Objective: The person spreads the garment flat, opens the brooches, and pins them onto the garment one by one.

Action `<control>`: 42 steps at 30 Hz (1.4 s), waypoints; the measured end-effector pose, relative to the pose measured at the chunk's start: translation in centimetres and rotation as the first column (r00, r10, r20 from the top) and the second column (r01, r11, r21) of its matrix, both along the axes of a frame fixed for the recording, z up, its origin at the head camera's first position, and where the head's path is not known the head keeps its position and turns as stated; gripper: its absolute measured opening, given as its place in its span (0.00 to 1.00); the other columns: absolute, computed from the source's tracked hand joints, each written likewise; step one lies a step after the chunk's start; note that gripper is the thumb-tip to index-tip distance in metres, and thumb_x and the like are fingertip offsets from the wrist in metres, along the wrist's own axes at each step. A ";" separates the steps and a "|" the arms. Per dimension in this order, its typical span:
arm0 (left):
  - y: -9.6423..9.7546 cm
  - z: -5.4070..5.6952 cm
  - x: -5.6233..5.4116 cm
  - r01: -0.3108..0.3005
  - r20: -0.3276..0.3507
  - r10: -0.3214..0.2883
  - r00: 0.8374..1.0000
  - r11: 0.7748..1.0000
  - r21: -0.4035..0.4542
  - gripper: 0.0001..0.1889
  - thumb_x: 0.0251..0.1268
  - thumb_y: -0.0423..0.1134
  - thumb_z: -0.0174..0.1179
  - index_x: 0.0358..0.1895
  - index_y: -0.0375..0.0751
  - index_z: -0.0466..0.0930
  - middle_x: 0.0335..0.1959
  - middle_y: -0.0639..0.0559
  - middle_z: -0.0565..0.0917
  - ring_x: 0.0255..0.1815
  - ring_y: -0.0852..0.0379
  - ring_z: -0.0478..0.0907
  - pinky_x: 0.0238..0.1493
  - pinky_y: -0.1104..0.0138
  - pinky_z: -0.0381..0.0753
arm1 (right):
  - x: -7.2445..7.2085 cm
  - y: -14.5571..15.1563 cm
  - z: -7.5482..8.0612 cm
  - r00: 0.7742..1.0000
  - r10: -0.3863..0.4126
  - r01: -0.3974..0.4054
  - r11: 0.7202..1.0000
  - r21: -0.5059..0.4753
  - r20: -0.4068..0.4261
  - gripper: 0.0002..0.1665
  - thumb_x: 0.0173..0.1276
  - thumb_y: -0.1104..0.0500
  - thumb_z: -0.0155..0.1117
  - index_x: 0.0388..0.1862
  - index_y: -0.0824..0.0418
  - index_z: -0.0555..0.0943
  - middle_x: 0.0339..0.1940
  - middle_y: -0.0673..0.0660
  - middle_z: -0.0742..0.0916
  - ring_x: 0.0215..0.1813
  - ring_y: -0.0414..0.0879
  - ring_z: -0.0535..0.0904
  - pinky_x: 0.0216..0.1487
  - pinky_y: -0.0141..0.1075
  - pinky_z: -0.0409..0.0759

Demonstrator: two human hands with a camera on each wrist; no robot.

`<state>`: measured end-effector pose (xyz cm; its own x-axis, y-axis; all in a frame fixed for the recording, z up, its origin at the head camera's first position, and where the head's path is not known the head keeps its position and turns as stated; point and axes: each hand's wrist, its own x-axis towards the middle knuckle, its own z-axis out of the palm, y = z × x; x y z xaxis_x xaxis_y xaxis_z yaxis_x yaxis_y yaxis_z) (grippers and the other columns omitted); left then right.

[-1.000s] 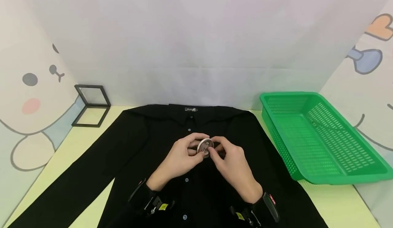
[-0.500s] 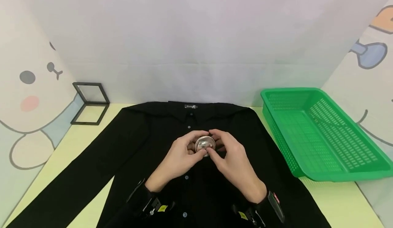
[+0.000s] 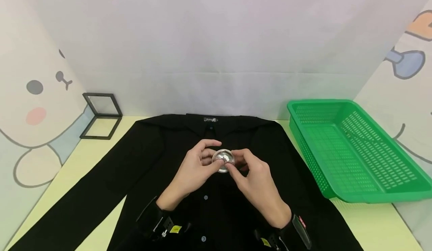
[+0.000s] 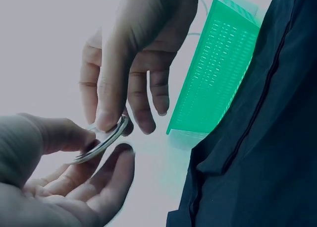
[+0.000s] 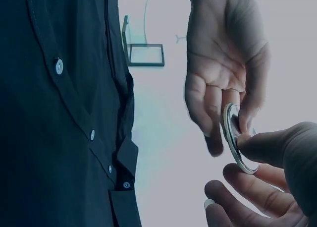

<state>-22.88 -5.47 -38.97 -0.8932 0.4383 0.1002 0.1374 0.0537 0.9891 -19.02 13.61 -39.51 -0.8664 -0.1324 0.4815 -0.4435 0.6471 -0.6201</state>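
A round silver coin (image 3: 223, 155) with a raised rim is held up between both hands over the black shirt (image 3: 189, 142), its shiny face tilted toward the head camera. My left hand (image 3: 195, 168) pinches its left lower edge, thumb on the face; the left index finger stretches out above the rim. My right hand (image 3: 257, 176) pinches the right edge between thumb and fingers. In the left wrist view the coin (image 4: 113, 139) appears nearly edge-on, a thumb on it from each side. The right wrist view also shows both thumbs on the face of the coin (image 5: 229, 130).
The shirt lies spread, collar at the back, over the pale yellow table (image 3: 374, 217). A green plastic basket (image 3: 388, 197) stands at the right. At the back left, a black hinged display frame (image 3: 107, 114) stands unfolded against the wall.
The coin has tilted so that its face turns more toward the head camera. The left index finger has lifted away from its upper rim. Both hands stay over the shirt.
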 end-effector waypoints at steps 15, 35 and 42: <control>-0.1 -0.1 -0.1 -0.075 -0.248 0.027 0.968 0.979 -0.188 0.14 0.74 0.32 0.62 0.58 0.46 0.85 0.33 0.50 0.84 0.19 0.60 0.70 0.23 0.70 0.71 | 0.0 0.2 0.0 0.997 -0.021 0.022 1.000 -0.014 0.072 0.15 0.70 0.64 0.71 0.54 0.64 0.83 0.36 0.51 0.89 0.33 0.37 0.84 0.36 0.37 0.87; 0.1 -0.1 0.0 -0.053 -0.202 0.022 0.979 0.987 -0.150 0.19 0.75 0.36 0.62 0.66 0.42 0.77 0.45 0.47 0.88 0.33 0.59 0.84 0.35 0.69 0.82 | 0.0 0.5 0.7 0.958 0.036 0.035 0.971 -0.238 0.286 0.07 0.71 0.65 0.68 0.45 0.56 0.81 0.32 0.49 0.90 0.29 0.37 0.81 0.30 0.31 0.80; 0.2 0.0 0.2 0.000 -0.226 -0.036 0.973 0.988 -0.155 0.15 0.74 0.34 0.63 0.60 0.46 0.81 0.45 0.52 0.86 0.30 0.59 0.82 0.32 0.68 0.82 | 0.1 0.7 0.8 0.953 0.048 0.031 0.967 -0.255 0.299 0.07 0.73 0.65 0.67 0.46 0.57 0.80 0.33 0.48 0.91 0.32 0.38 0.84 0.34 0.31 0.83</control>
<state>-22.69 -5.32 -38.99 -0.8464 0.4801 0.2304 0.3604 0.1978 0.9116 -18.95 14.28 -38.76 -0.9749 -0.0485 0.2173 -0.2157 0.4479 -0.8677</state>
